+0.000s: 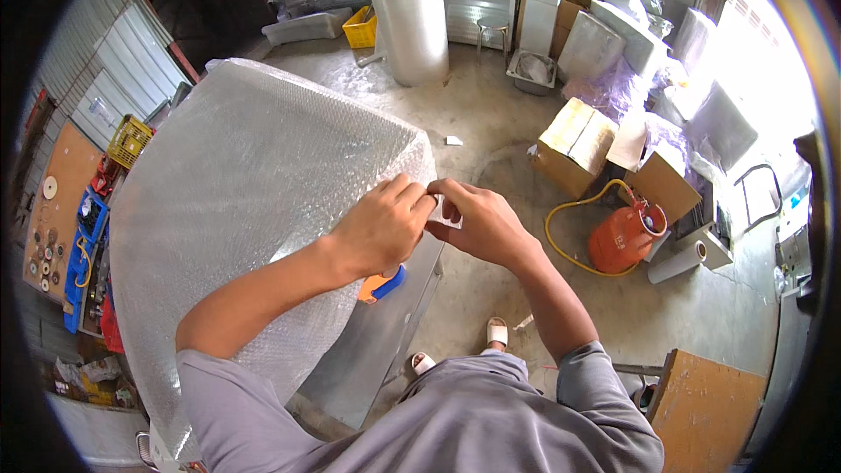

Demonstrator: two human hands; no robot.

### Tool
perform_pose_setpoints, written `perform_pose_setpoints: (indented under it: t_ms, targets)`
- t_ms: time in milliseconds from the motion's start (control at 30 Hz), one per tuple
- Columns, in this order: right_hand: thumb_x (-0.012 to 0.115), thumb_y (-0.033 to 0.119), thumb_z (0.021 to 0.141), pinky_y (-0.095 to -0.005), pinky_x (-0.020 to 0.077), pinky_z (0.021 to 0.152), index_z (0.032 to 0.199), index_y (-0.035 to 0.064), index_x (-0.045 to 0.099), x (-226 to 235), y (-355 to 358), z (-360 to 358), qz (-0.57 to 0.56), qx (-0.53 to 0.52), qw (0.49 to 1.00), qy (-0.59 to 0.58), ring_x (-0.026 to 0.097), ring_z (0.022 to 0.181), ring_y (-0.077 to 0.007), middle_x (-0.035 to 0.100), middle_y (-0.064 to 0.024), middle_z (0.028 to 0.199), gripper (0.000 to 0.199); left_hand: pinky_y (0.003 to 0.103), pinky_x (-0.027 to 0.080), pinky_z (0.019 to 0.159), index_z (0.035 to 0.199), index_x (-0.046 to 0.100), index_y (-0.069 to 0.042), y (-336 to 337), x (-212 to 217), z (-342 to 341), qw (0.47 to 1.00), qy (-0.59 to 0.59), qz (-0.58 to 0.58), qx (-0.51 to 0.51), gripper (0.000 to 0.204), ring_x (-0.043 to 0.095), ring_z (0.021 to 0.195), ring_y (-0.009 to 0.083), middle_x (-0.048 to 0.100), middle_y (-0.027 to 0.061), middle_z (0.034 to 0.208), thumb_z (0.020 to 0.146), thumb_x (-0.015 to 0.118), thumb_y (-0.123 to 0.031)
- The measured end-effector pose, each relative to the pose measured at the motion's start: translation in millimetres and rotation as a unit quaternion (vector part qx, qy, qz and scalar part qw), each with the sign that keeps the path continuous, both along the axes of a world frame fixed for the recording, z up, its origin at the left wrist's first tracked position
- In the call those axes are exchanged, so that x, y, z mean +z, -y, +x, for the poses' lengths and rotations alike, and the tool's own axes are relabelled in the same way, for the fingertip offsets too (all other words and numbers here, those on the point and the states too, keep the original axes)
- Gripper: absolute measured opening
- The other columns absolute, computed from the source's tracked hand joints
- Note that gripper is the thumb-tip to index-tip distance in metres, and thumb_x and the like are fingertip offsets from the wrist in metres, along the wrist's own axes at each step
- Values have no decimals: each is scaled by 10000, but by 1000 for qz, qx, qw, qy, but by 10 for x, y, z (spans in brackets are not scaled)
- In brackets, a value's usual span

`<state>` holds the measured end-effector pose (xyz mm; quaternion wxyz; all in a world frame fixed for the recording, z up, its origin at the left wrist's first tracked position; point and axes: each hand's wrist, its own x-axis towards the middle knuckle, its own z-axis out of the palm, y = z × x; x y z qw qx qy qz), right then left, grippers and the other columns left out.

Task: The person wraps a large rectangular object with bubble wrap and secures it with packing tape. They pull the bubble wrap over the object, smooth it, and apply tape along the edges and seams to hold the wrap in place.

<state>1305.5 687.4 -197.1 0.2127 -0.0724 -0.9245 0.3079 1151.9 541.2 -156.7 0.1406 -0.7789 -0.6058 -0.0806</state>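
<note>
A large, box-like bundle covered in clear bubble wrap [236, 175] lies on a grey metal table [368, 359] to my left. My left hand [378, 223] is closed at the near right corner of the bubble wrap, its fingers pinched on the edge. Right beside it, my right hand [482, 223] has its fingers curled with thumb and forefinger nearly meeting. A small whitish, see-through piece shows between them; whether it is tape or wrap I cannot tell. Under my left wrist, an orange and blue tape dispenser [382, 285] sits on the table, partly hidden by my forearm.
A tall roll of bubble wrap [410, 26] stands at the back. To my right are a cardboard box [571, 147], an orange gas cylinder [624, 241] with a yellow hose, and a white film roll [677, 263]. A brown board [708, 412] is near right; tools [88, 219] line the left.
</note>
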Motion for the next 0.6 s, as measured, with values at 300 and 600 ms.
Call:
perform_pose_setpoints:
  t_ms: [300,600]
  targets:
    - [746,195,836,-490,536,702,939,47,629,-164,-515,-58,50,-1,996,-72,671,807,-400,664,-164,887,215,402,535,767,853,619,0,-526,37,412,997,62,46,17,88,599,875,301,622,131,870,780,656,-35]
    - [694,242,957,-469,493,650,786,-9,602,-217,-1094,9,21,-86,987,-133,621,690,-414,631,-187,794,318,447,426,1109,1313,583,-23,-684,361,21,956,142,62,247,523,524,1302,369,602,187,1354,874,743,-259]
